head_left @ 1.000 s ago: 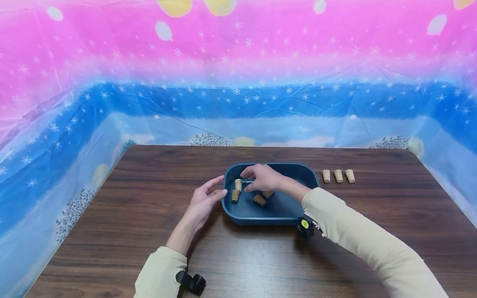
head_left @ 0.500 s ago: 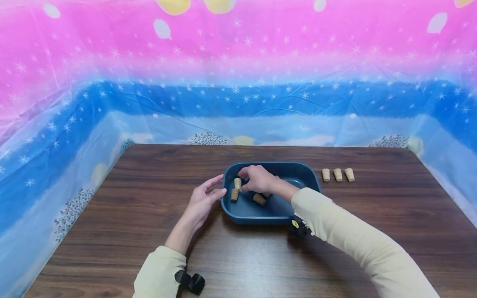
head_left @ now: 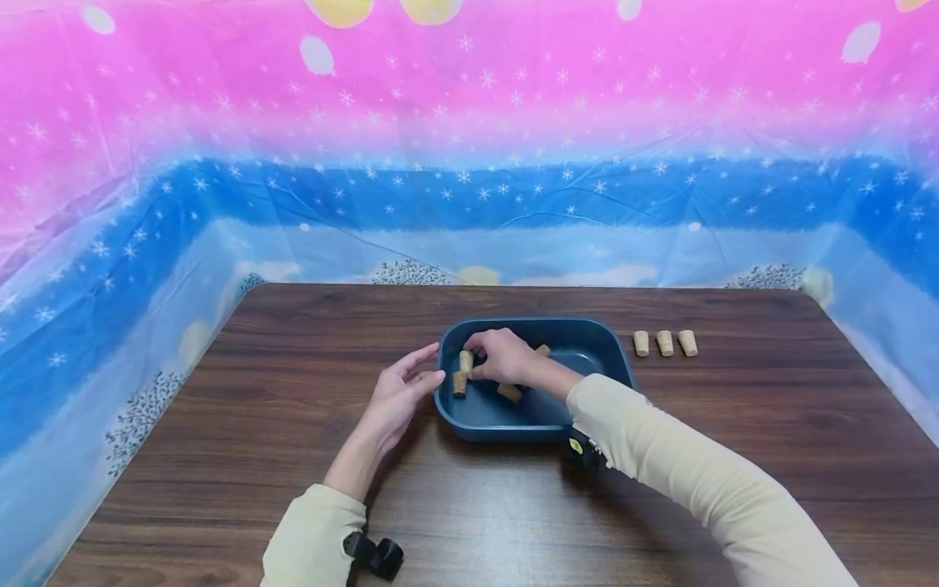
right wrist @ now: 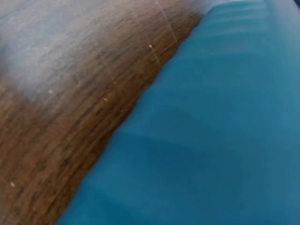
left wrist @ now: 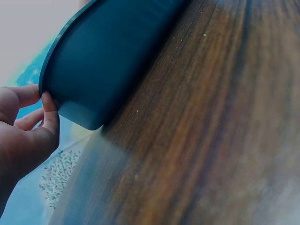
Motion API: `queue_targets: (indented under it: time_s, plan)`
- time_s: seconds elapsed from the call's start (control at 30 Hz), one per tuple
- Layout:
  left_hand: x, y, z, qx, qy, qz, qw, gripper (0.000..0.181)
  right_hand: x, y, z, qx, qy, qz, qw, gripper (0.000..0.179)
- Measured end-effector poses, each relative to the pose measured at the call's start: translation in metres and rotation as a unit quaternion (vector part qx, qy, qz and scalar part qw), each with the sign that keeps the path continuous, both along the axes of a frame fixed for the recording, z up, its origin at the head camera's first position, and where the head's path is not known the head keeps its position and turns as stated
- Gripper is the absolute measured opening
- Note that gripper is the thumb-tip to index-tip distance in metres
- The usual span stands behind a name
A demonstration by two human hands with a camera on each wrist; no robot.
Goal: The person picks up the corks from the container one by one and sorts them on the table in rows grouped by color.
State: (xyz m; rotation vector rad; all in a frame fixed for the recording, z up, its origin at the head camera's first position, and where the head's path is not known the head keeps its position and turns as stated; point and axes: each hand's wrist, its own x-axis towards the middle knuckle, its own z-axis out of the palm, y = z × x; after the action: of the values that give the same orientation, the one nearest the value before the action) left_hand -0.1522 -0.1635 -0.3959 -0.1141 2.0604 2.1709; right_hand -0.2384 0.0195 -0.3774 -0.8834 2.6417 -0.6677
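Note:
A dark blue rectangular tub (head_left: 513, 432) stands on the table with several cork stoppers inside. My right hand (head_left: 506, 357) reaches into its left part, thumb and fingertips closed around a pale cork stopper (head_left: 466, 360). Just in front of that one lies a darker cork stopper (head_left: 460, 385). Another brown cork stopper (head_left: 509, 393) lies under my right hand, and one more cork stopper (head_left: 543, 350) shows behind the wrist. My left hand (head_left: 396, 398) touches the tub's left end with its fingertips; the left wrist view shows the fingers (left wrist: 50, 112) against the outer wall.
Three pale cork stoppers (head_left: 664, 343) stand in a row on the wooden table (head_left: 293, 456), right of the tub. A snowflake-patterned cloth (head_left: 469, 196) hangs round the table's back and sides. The right wrist view is mostly filled by the tub's side (right wrist: 201, 140).
My right hand has moved left and slightly lower inside the tub, its fingers closing around the pale cork stopper. The left hand has stayed at the tub's left end.

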Motion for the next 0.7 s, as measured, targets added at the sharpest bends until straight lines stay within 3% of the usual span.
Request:
queue_targets:
  time_s: [0.7]
  plan:
    - [-0.0003,0.0,0.0,-0.002,-0.004,0.002,1.0,0.047,0.0001,0.0022,-0.0004,-0.022,0.007,-0.004,0.9997,0.04]
